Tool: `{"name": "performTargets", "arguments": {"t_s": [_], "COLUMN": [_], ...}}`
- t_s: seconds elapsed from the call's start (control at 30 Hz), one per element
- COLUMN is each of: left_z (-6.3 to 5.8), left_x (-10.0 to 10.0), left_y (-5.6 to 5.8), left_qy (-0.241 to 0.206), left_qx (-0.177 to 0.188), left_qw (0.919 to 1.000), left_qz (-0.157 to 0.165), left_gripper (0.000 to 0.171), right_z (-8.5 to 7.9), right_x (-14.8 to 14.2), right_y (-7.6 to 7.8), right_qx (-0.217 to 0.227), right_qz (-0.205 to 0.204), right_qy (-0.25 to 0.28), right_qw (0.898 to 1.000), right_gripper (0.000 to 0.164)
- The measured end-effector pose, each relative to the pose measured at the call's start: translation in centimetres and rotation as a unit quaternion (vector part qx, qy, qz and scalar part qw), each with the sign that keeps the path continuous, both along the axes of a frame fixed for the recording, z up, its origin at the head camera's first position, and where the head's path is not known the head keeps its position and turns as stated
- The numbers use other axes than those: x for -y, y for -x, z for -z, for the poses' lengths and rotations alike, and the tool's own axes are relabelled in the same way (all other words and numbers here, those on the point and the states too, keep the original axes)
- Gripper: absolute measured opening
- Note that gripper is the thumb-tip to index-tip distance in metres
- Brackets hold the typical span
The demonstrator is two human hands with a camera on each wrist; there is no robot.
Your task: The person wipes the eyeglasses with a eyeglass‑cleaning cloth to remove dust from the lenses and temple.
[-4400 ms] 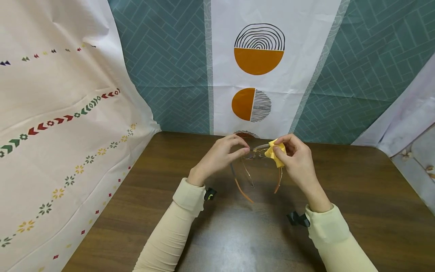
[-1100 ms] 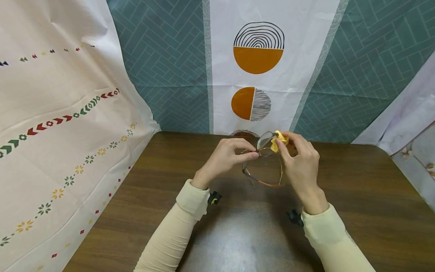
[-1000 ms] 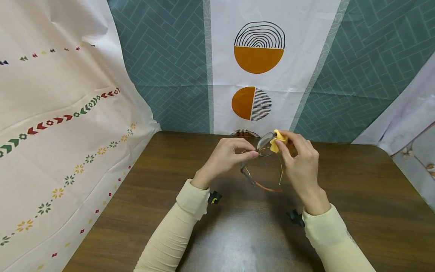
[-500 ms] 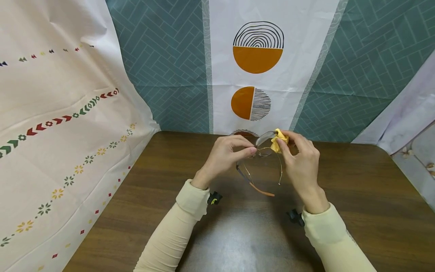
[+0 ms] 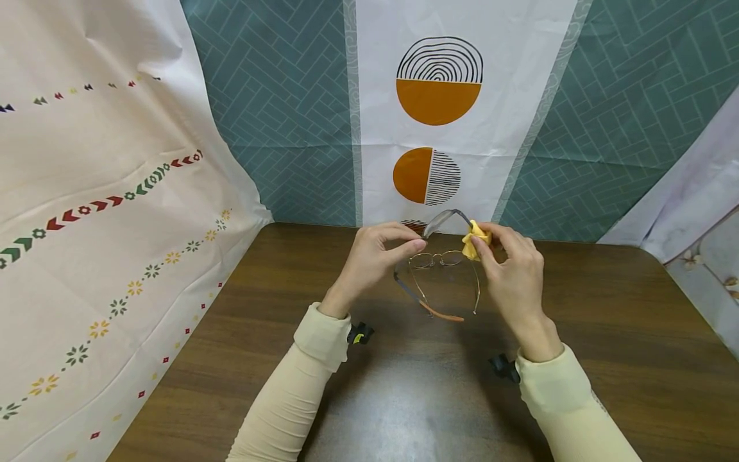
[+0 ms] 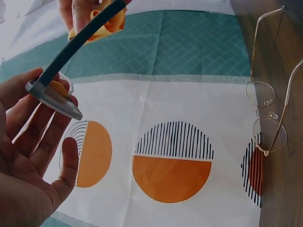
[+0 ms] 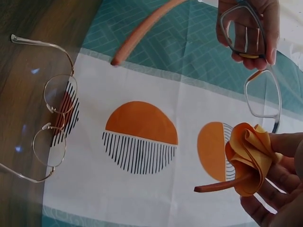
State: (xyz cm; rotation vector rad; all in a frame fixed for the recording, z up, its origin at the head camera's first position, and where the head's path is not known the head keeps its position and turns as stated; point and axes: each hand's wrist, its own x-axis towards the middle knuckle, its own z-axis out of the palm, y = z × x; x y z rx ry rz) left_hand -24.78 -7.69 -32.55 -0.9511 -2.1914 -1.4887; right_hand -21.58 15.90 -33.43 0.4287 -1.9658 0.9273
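Observation:
My left hand (image 5: 369, 263) pinches the front of a pair of glasses (image 5: 437, 223) with a grey frame and orange temple tips. In the left wrist view, a dark teal temple (image 6: 80, 40) runs up from that frame to the cloth. My right hand (image 5: 514, 282) grips a crumpled yellow cloth (image 5: 476, 240) folded round this temple. Its orange tip (image 7: 218, 186) pokes out of the cloth in the right wrist view. The other temple (image 5: 416, 296) extends toward me, unheld. Both hands are raised over the table.
Gold wire-rimmed glasses (image 5: 423, 260) lie on the wooden table (image 5: 260, 359) behind and below the held pair, temples unfolded toward me. A patterned cloth backdrop (image 5: 306, 128) hangs at the table's far edge, and a cream cloth (image 5: 144, 212) on the left.
My left hand has moved a little left and up, taking the grey frame's front farther from the cloth. More of the gold glasses now shows. The right hand stays nearly in place over the last second.

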Motion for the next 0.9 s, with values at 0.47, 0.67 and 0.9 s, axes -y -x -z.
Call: {"name": "performTargets", "arguments": {"t_s": [0.47,0.67,0.9], "left_z": [-0.7,-0.9,-0.9], "left_x": [1.6,1.8,1.9], "left_y": [0.2,0.1,0.2], "left_qy": [-0.041,-0.064,-0.091], "left_qx": [0.034,0.030,0.035], "left_qw": [0.9986,0.9975,0.9950], "left_qz": [-0.003,-0.010,-0.020], "left_gripper": [0.012,0.012,0.013], "right_z": [-0.1,-0.1,-0.2], "right_x": [-1.0,-1.2,-1.4], "right_y": [0.2,0.2,0.4], "right_qx": [-0.006,-0.018,-0.023], "right_qz": [-0.003,-0.002,-0.002], "right_qy": [-0.014,-0.013,-0.012], "right_qw": [1.000,1.000,1.000], "right_gripper": [0.023,0.023,0.024]}}
